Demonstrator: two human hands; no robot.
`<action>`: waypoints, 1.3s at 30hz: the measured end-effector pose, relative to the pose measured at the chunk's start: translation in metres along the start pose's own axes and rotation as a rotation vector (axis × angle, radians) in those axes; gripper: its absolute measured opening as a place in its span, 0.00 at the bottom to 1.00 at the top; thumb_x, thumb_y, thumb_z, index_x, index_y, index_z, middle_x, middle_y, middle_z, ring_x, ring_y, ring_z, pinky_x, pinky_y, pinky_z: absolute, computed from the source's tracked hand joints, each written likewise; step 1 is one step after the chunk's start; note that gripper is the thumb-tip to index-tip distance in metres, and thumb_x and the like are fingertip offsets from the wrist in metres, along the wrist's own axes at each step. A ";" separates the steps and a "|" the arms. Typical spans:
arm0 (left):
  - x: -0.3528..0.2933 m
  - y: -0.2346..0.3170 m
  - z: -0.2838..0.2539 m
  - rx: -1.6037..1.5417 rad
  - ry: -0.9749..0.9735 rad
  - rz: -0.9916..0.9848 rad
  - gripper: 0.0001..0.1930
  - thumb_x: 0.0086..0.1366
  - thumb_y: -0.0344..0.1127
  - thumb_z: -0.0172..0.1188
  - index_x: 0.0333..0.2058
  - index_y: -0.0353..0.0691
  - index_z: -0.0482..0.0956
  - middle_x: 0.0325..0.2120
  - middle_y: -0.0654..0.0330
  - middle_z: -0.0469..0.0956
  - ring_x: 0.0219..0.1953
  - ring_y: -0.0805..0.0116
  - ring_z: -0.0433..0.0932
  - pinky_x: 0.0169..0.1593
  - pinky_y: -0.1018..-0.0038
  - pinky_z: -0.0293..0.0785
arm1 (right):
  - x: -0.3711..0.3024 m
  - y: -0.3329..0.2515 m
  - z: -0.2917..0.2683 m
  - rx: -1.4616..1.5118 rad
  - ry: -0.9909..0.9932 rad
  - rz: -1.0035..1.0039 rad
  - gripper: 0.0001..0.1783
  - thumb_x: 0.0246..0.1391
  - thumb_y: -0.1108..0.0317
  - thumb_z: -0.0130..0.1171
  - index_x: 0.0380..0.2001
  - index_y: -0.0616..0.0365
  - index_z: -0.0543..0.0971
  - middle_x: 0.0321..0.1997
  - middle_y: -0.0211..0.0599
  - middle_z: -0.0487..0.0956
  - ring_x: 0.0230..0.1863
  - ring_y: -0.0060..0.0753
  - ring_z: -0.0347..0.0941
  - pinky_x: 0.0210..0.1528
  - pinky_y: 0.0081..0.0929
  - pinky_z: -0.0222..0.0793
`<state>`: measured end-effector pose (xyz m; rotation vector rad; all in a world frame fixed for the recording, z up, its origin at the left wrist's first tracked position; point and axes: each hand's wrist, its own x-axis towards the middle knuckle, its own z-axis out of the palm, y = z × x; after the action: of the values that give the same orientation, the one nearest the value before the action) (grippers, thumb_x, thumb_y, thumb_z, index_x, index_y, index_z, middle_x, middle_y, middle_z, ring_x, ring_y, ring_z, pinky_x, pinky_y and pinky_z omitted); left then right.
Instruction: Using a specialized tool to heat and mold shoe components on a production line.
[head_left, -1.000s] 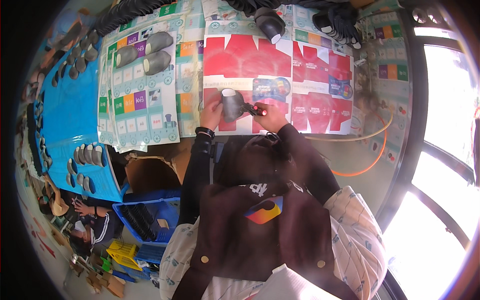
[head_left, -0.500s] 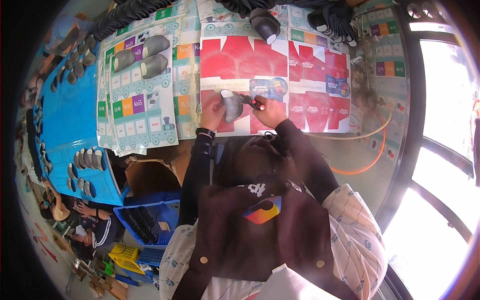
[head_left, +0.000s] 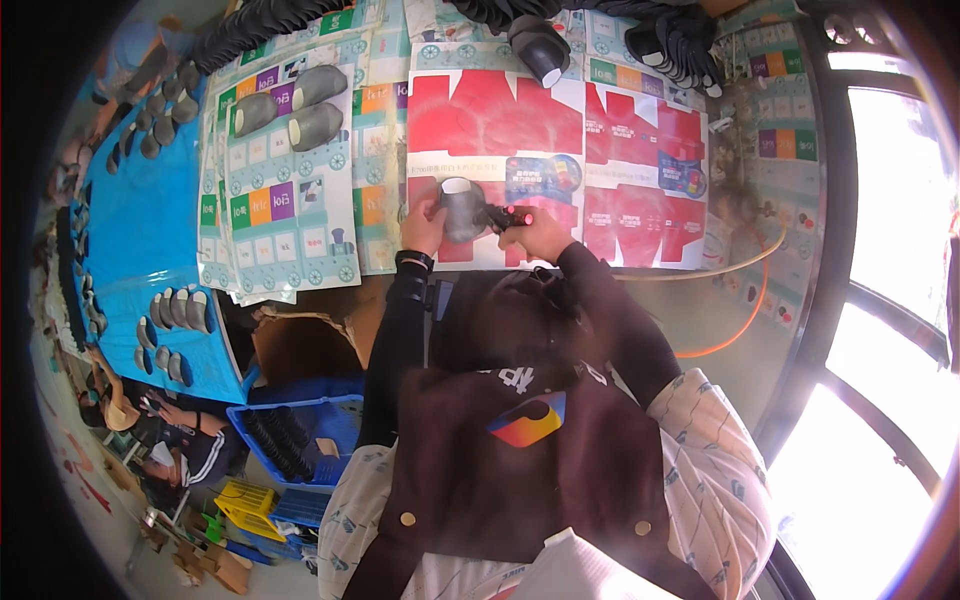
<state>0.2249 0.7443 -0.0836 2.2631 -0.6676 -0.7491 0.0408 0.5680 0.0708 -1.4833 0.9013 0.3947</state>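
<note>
My left hand point(head_left: 424, 229) is closed on the left side of a dark grey curved shell point(head_left: 461, 214) with a white patch at its top end. The shell is raised over the near edge of the red printed sheets point(head_left: 480, 115). Just right of it, my right hand point(head_left: 543, 238) grips a small black tool point(head_left: 497, 218) with red knobs, its front pointed at the shell. The tool's exact kind is hard to make out. Several similar grey shells point(head_left: 319, 127) lie on printed card sheets point(head_left: 290, 235) to the left.
A darker shell point(head_left: 539, 50) stands beyond the red sheets, near stacked black shells point(head_left: 672, 50). An orange hose point(head_left: 765, 310) loops at the right. Left are a blue-covered table point(head_left: 150, 225) with more shells, a blue crate point(head_left: 300, 475) and a person in a dark top point(head_left: 205, 440).
The grey shell has been turned in my left hand, so its white end looks broader and faces upward more. My right hand with the black tool has shifted slightly.
</note>
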 end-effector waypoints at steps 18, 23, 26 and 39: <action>-0.014 -0.019 -0.061 -0.491 -0.068 -0.338 0.20 0.72 0.42 0.60 0.55 0.34 0.77 0.45 0.56 0.83 0.43 0.67 0.83 0.46 0.73 0.78 | 0.036 0.020 -0.019 0.061 0.178 -0.218 0.13 0.53 0.63 0.60 0.39 0.61 0.81 0.19 0.35 0.77 0.21 0.29 0.74 0.27 0.31 0.69; -0.022 -0.019 -0.067 -0.541 -0.053 -0.384 0.20 0.73 0.43 0.59 0.55 0.34 0.77 0.46 0.55 0.83 0.45 0.66 0.82 0.48 0.72 0.78 | 0.039 0.015 -0.022 0.065 0.151 -0.298 0.13 0.53 0.65 0.61 0.38 0.62 0.81 0.18 0.34 0.76 0.20 0.27 0.72 0.27 0.30 0.67; -0.023 -0.011 -0.066 -0.562 -0.054 -0.389 0.20 0.73 0.43 0.59 0.55 0.34 0.77 0.47 0.55 0.83 0.45 0.66 0.82 0.49 0.72 0.77 | 0.037 0.010 -0.019 0.173 0.089 -0.233 0.11 0.53 0.65 0.61 0.34 0.63 0.80 0.17 0.34 0.75 0.20 0.26 0.71 0.27 0.30 0.66; -0.021 -0.011 -0.064 -0.574 -0.034 -0.404 0.19 0.72 0.42 0.59 0.54 0.35 0.77 0.46 0.56 0.83 0.43 0.69 0.82 0.47 0.74 0.76 | 0.038 -0.001 -0.023 -0.078 0.137 -0.209 0.14 0.48 0.62 0.57 0.36 0.60 0.80 0.33 0.53 0.82 0.37 0.57 0.79 0.40 0.44 0.74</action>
<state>0.2556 0.7914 -0.0448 1.8586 0.0161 -1.0190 0.0594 0.5346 0.0478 -1.6745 0.8349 0.1778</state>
